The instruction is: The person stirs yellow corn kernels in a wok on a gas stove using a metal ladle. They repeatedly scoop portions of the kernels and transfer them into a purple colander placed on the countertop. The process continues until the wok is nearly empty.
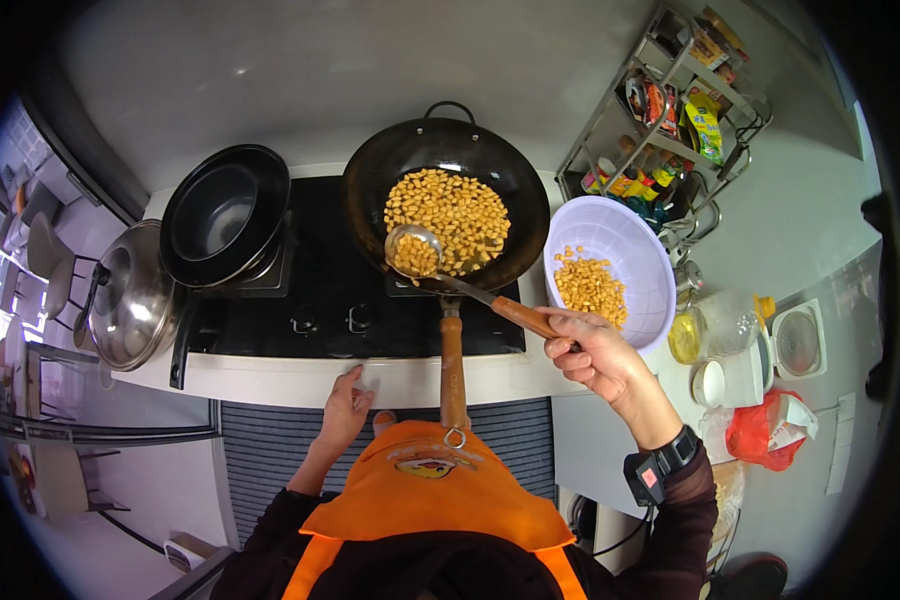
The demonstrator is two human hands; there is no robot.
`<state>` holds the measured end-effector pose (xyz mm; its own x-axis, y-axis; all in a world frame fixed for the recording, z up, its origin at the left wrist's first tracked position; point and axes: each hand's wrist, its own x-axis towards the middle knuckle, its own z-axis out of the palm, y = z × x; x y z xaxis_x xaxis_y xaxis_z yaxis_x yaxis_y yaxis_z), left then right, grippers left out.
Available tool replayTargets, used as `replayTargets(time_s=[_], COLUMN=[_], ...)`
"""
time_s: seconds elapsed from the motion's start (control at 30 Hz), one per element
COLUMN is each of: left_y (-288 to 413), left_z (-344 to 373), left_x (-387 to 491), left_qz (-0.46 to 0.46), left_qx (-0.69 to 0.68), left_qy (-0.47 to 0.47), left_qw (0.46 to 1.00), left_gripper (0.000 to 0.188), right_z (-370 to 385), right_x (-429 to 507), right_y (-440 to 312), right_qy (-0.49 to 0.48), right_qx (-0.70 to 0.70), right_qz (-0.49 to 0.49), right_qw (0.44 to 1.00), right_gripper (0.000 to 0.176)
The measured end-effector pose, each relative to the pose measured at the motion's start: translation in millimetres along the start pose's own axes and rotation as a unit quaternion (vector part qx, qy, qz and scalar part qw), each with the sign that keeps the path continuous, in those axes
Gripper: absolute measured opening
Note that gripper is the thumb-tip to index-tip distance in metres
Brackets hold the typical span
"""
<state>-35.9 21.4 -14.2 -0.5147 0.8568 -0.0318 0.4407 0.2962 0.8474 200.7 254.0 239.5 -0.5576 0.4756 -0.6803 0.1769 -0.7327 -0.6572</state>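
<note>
My right hand grips the wooden handle of a metal ladle. The ladle's bowl holds golden diced pieces and rests low in a dark wok, over more golden fried cubes lying in shiny oil. To the right of the wok, a pale purple plastic basket contains a smaller heap of similar cubes. The wok's wooden handle points towards my orange apron. Near the counter's front edge is my left hand, fingers loosely spread and holding nothing.
On the black cooktop at left sits a black pan, beside a steel-and-glass lid. A metal rack of bottles and packets stands back right. A large oil bottle, a white bowl and a red plastic bag line the right counter.
</note>
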Motion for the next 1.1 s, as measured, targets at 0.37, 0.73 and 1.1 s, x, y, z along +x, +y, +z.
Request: replayTargets(time_s=[0.37,0.73,1.1], left_y=[6,15,8], left_z=[18,18,5], left_x=[13,16,6], left_qz=[0.031,0.038,0.012], left_qx=[-0.022,-0.01,-0.006], left_qy=[-0.017,-0.027,0.005], left_qw=[0.999,0.999,1.0], left_gripper=[0.049,0.049,0.047], right_z=[-87,-146,-58], right_x=[-86,-51,59], right_y=[4,49,13], right_qy=[0.195,0.444,0.321], right_qx=[-0.069,-0.693,-0.684], right_qz=[-0.184,-0.256,-0.443], right_qw=[0.961,0.507,0.483], right_gripper=[0.043,0.04,0.04])
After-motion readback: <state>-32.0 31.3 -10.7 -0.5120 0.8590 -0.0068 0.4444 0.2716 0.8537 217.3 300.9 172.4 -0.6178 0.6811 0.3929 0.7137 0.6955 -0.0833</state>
